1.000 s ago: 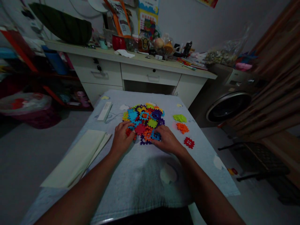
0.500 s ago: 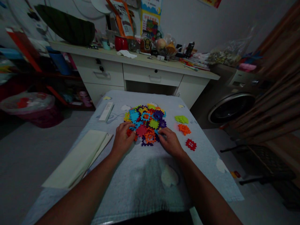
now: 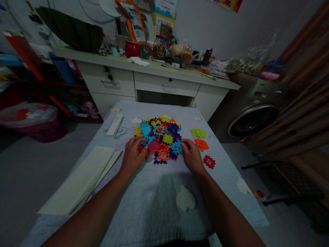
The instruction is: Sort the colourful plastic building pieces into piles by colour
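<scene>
A heap of colourful notched plastic building blocks (image 3: 168, 139), flat and interlocking in kind, lies on the cloth-covered table (image 3: 159, 192). At the heap's right edge, my right hand (image 3: 192, 156) pinches a light blue block (image 3: 176, 147) between thumb and fingers. My left hand (image 3: 133, 153) is at the lower left edge of the heap, its fingers and thumb curled about a red block (image 3: 140, 148), which they partly cover. To the right sit sorted blocks: a green group (image 3: 198, 133), an orange group (image 3: 202, 144) and a red window-like block (image 3: 209, 161).
A folded cream cloth (image 3: 79, 180) and a white box (image 3: 115, 125) lie on the table's left side. Beyond stands a white desk (image 3: 167, 82) crowded with jars and bags. A washing machine (image 3: 253, 109) is at right, a lined bin (image 3: 33, 120) at left.
My right hand has moved right, and the light blue block has come with it to the heap's right edge. My left hand has stayed at the heap's left edge.
</scene>
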{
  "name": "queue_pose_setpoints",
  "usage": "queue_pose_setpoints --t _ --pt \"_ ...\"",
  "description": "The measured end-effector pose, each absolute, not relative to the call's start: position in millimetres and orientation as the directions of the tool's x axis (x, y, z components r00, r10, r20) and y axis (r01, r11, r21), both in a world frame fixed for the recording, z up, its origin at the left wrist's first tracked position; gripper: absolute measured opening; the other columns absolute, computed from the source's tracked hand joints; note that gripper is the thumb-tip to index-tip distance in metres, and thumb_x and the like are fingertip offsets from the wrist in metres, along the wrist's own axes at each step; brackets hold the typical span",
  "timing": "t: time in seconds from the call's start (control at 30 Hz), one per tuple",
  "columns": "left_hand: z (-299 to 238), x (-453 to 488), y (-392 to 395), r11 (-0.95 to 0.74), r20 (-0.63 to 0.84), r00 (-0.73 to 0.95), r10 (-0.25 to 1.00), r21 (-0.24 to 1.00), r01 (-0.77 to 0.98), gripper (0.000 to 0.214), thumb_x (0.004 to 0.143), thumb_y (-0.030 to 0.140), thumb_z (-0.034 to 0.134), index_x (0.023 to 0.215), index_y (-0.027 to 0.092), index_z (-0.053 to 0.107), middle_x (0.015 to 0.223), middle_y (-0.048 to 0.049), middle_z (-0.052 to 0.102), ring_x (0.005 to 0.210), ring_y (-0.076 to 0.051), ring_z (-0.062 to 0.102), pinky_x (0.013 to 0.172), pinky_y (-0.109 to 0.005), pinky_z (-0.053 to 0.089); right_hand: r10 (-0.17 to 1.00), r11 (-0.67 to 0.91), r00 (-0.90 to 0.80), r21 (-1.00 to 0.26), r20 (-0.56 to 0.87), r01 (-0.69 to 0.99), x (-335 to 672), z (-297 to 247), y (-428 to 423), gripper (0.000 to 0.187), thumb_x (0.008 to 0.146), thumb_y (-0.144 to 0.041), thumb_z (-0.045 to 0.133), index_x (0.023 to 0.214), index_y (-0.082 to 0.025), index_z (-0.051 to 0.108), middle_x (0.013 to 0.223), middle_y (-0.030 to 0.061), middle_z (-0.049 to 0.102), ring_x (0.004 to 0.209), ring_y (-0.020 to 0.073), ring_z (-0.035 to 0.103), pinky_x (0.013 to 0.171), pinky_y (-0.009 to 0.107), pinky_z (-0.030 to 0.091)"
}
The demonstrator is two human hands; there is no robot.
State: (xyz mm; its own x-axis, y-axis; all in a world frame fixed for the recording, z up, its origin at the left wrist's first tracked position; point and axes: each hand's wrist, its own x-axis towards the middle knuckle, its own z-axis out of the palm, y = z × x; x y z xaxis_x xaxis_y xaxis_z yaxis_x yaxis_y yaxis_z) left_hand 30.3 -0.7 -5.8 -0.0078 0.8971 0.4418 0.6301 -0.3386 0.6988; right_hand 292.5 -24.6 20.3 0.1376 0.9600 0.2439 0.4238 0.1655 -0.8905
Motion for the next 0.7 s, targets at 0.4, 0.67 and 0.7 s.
queue_pose_setpoints --t 0.4,0.67,0.7 --pt "-10 29 1 -0.307 0.444 -0.040 0.895 0.680 0.666 0.027 0.082 0.032 0.055 0.105 0.023 0.067 0.120 -0.0087 0.058 0.118 -0.029 0.052 0.105 -0.049 0.041 0.917 0.063 0.360 -0.953 0.172 0.295 396 57 71 0.027 0.068 -0.029 0.065 0.093 -0.018 0.059 0.059 -0.0053 0.055 0.051 0.0108 0.052 0.050 0.022 0.041" --pt "-14 25 6 -0.279 0.431 -0.081 0.899 0.704 0.654 0.028 0.083 0.034 0.055 0.106 0.023 0.066 0.122 -0.0086 0.058 0.120 -0.029 0.052 0.108 -0.050 0.040 0.824 -0.239 0.565 -0.885 0.032 0.399 432 45 135 0.018 0.065 -0.014 0.062 0.083 -0.017 0.058 0.057 -0.0043 0.053 0.051 0.0106 0.051 0.048 0.021 0.038" --pt "-14 25 6 -0.269 0.423 -0.091 0.902 0.714 0.646 0.028 0.082 0.034 0.056 0.106 0.023 0.066 0.121 -0.0087 0.058 0.120 -0.029 0.053 0.108 -0.051 0.040 0.827 -0.249 0.561 -0.878 0.027 0.409 432 42 141 0.018 0.065 -0.014 0.062 0.082 -0.017 0.058 0.056 -0.0040 0.053 0.051 0.0107 0.050 0.049 0.021 0.038"
